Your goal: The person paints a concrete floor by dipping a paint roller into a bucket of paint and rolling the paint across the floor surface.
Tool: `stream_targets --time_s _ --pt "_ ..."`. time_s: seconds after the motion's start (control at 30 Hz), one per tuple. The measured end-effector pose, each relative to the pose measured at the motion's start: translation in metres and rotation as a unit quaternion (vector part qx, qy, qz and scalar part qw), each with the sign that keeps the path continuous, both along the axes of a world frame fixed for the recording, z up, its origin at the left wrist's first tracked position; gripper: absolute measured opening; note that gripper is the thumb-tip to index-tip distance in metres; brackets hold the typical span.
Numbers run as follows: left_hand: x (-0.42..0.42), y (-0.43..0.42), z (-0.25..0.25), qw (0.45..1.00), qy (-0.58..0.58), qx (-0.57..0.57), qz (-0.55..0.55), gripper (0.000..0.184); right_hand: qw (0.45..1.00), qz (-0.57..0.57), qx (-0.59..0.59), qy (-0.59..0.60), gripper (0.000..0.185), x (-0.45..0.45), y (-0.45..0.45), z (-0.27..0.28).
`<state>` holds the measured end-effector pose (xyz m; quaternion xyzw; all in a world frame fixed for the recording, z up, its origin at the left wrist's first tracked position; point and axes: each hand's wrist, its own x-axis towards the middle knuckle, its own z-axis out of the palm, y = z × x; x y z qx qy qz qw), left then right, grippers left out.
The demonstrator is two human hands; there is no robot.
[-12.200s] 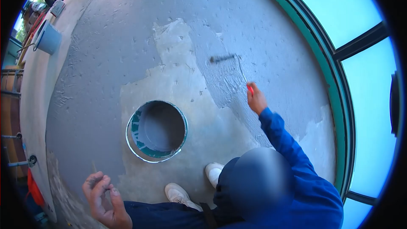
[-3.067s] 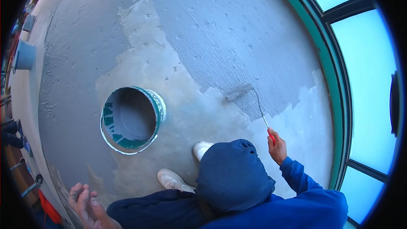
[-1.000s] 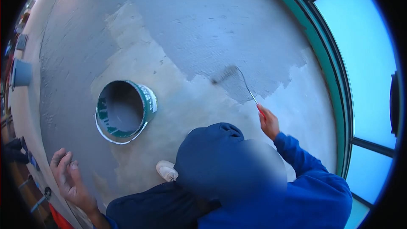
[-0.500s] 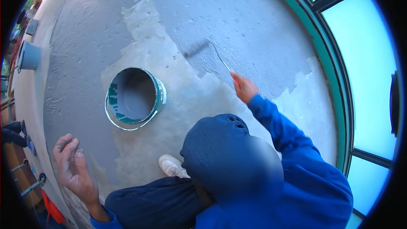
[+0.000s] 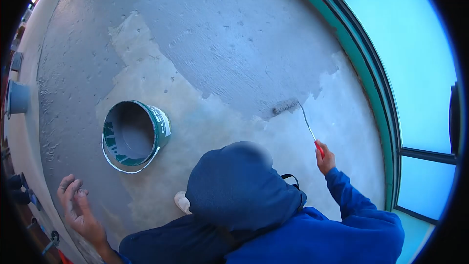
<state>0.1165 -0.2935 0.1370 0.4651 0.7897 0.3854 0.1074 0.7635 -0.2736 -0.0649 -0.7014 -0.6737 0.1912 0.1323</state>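
Observation:
My right hand (image 5: 326, 158) is wrapped round the red handle of a paint roller (image 5: 285, 107). The roller's fuzzy grey sleeve rests on the floor at the edge of a wet grey coating (image 5: 215, 44). Held out at the lower left, my left hand (image 5: 80, 210) is empty, its smudged fingers loosely bent and apart. Between the hands, nearer the left, stands a green bucket (image 5: 163, 122) coated grey inside, its wire handle hanging down.
Paler bare floor (image 5: 195, 122) lies round the bucket and along the right. A green-framed glass wall (image 5: 391, 112) curves down the right side. A grey bucket (image 5: 18, 98) stands at the far left. Below it, dark legs (image 5: 19, 188) of another person show.
The roller has moved right and towards me, from the coated patch to its near edge. My right hand went with it. The view has shifted; my left hand stays empty.

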Motion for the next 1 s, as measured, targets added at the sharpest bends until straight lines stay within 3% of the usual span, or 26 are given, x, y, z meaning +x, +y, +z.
stream_targets --time_s 0.3,0.53,0.7,1.0 --pt "0.011 -0.014 0.014 0.999 0.032 -0.005 0.031 0.019 0.981 0.149 0.120 0.012 0.031 -0.125 0.302 -0.077" --pt "0.020 -0.014 0.023 0.998 0.058 0.001 0.029 0.019 0.988 0.126 0.046 -0.075 0.033 -0.277 0.463 -0.056" --pt "0.015 -0.007 0.018 0.998 0.060 0.003 0.017 0.020 0.984 0.161 0.042 -0.070 0.031 -0.243 0.429 -0.064" --pt "-0.006 0.038 -0.013 1.000 0.008 -0.025 0.015 0.022 0.985 0.139 0.039 -0.090 0.040 -0.030 0.134 -0.038"
